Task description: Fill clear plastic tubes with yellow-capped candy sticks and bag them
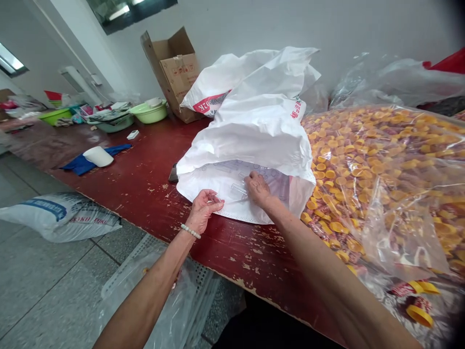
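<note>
Clear plastic tubes (238, 189) lie in a loose layer inside the open white woven sack (247, 131) on the red table (145, 194). The right hand (257, 189) presses among them, its grip unclear; the left hand (203, 211) curls half-open, empty, by the sack's rim, with yellow bottle caps (363, 160) heaped alongside.

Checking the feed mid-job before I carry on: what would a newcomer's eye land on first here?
A clear bag heaped with yellow caps fills the right side of the red table. At the center, a white sack lies open, with the right hand in its mouth over clear tubes and the left hand at its near edge.
</note>
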Demonstrator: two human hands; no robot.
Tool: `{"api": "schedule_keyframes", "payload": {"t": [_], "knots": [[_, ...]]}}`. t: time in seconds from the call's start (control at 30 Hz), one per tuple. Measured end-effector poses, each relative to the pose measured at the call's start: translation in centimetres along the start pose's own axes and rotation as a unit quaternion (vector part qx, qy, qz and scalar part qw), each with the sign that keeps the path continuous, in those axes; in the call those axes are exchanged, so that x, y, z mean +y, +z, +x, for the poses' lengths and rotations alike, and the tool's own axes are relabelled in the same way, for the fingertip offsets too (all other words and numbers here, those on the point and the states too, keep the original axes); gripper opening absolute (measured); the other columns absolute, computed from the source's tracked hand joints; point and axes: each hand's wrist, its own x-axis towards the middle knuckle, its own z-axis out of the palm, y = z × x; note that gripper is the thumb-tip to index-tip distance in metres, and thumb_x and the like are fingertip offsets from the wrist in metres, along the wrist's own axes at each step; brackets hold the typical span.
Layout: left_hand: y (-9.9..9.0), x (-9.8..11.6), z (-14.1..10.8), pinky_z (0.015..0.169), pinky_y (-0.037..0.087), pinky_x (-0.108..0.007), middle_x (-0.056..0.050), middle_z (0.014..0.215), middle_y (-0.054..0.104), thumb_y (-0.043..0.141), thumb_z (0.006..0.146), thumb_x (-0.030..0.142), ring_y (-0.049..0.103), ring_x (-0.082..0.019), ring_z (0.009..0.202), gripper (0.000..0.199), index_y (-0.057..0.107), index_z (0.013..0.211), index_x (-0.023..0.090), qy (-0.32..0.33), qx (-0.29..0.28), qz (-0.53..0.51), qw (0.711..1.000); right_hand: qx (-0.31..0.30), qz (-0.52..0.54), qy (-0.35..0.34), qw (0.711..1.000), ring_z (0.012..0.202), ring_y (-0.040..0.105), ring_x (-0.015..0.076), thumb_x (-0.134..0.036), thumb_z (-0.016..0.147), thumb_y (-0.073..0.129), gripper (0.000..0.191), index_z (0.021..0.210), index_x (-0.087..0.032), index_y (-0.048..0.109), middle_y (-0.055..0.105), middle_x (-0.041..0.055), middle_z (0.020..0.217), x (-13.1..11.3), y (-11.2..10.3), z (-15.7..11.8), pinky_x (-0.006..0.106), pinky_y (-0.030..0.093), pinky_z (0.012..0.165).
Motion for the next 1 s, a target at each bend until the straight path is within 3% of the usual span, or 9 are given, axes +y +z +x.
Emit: {"api": "schedule_keyframes", "payload": {"t": [0.2, 0.27, 0.37, 0.5, 0.67, 0.73, 0.8, 0.9, 1.0], "knots": [[-1.9, -0.7, -0.9, 0.066, 0.045, -0.025, 0.004, 0.072, 0.056, 0.071, 0.057, 0.016, 0.054, -0.011, 0.066, 0.034, 0.047, 0.08, 0.019, 0.05, 0.018, 0.234, 0.971, 0.027, 0.004, 0.04, 0.999, 0.107, 0.042, 0.0285, -0.001, 0.077, 0.042, 0.042, 0.117, -0.011, 0.05, 0.05, 0.0171, 0.115, 0.2, -0.2, -0.6, 0.037, 0.043, 0.081], [-2.6, -0.2, -1.6, 0.068, 0.045, -0.027, 0.003, 0.072, 0.055, 0.066, 0.062, 0.015, 0.055, -0.013, 0.067, 0.03, 0.05, 0.087, 0.02, 0.077, 0.003, 0.398, 0.914, 0.04, 0.015, 0.061, 0.997, 0.109, 0.041, 0.0294, -0.003, 0.077, 0.041, 0.045, 0.121, -0.01, 0.046, 0.05, 0.0177, 0.114, 0.5, -0.5, -0.9, 0.039, 0.041, 0.084], [-3.1, 1.1, -2.8, 0.075, 0.045, -0.032, -0.003, 0.083, 0.056, 0.056, 0.072, 0.012, 0.057, -0.019, 0.079, 0.028, 0.054, 0.099, 0.02, 0.105, -0.025, 0.631, 0.768, 0.044, 0.035, 0.085, 0.995, 0.106, 0.045, 0.0272, -0.003, 0.076, 0.042, 0.047, 0.123, -0.01, 0.044, 0.049, 0.0174, 0.116, 1.0, -0.9, -1.5, 0.036, 0.041, 0.084], [-3.6, 2.5, -4.1, 0.076, 0.045, -0.037, -0.011, 0.1, 0.058, 0.047, 0.08, 0.016, 0.059, -0.026, 0.091, 0.021, 0.058, 0.097, 0.018, 0.02, -0.067, 0.788, 0.612, 0.041, 0.059, 0.091, 0.993, 0.095, 0.053, 0.0219, -0.008, 0.077, 0.041, 0.041, 0.117, -0.015, 0.047, 0.05, 0.013, 0.113, 1.5, -1.0, -2.3, 0.031, 0.043, 0.079], [-5.4, 3.7, -4.6, 0.079, 0.043, -0.04, -0.01, 0.097, 0.063, 0.046, 0.084, 0.033, 0.058, -0.03, 0.098, 0.022, 0.062, 0.092, 0.02, -0.02, -0.091, 0.835, 0.542, 0.039, 0.064, 0.065, 0.995, 0.097, 0.056, 0.0211, -0.024, 0.089, 0.037, 0.03, 0.114, -0.017, 0.052, 0.056, 0.0113, 0.111, 0.5, -1.2, -1.8, 0.029, 0.043, 0.079], [-6.2, 3.9, -4.7, 0.079, 0.043, -0.04, -0.01, 0.096, 0.065, 0.048, 0.084, 0.037, 0.059, -0.03, 0.098, 0.024, 0.063, 0.091, 0.02, -0.024, -0.086, 0.826, 0.556, 0.025, 0.061, 0.048, 0.997, 0.097, 0.057, 0.0219, -0.032, 0.09, 0.04, 0.03, 0.113, -0.018, 0.054, 0.058, 0.0105, 0.112, -0.5, -1.1, -1.1, 0.03, 0.044, 0.079], [-6.9, 4.0, -4.9, 0.08, 0.043, -0.04, -0.01, 0.095, 0.067, 0.049, 0.083, 0.04, 0.06, -0.03, 0.096, 0.025, 0.064, 0.091, 0.021, -0.031, -0.063, 0.79, 0.609, 0.007, 0.057, 0.04, 0.998, 0.099, 0.058, 0.0242, -0.041, 0.086, 0.049, 0.036, 0.112, -0.017, 0.056, 0.06, 0.0112, 0.112, -1.6, -0.8, -0.4, 0.032, 0.044, 0.08], [-7.8, 3.7, -5.8, 0.082, 0.044, -0.037, -0.008, 0.097, 0.069, 0.057, 0.078, 0.043, 0.062, -0.027, 0.094, 0.029, 0.066, 0.096, 0.022, -0.062, -0.004, 0.628, 0.776, -0.024, 0.054, 0.046, 0.997, 0.102, 0.058, 0.0284, -0.042, 0.073, 0.066, 0.047, 0.109, -0.013, 0.06, 0.06, 0.0155, 0.113, -2.6, -0.2, 0.6, 0.035, 0.045, 0.081], [-8.2, 3.1, -7.2, 0.078, 0.048, -0.031, -0.007, 0.102, 0.069, 0.071, 0.067, 0.038, 0.064, -0.022, 0.09, 0.041, 0.065, 0.103, 0.02, -0.137, 0.045, 0.333, 0.932, -0.054, 0.061, 0.059, 0.995, 0.099, 0.06, 0.0308, -0.029, 0.065, 0.072, 0.04, 0.1, -0.01, 0.065, 0.062, 0.0192, 0.109, -2.7, 0.1, 1.2, 0.035, 0.046, 0.077]]}}
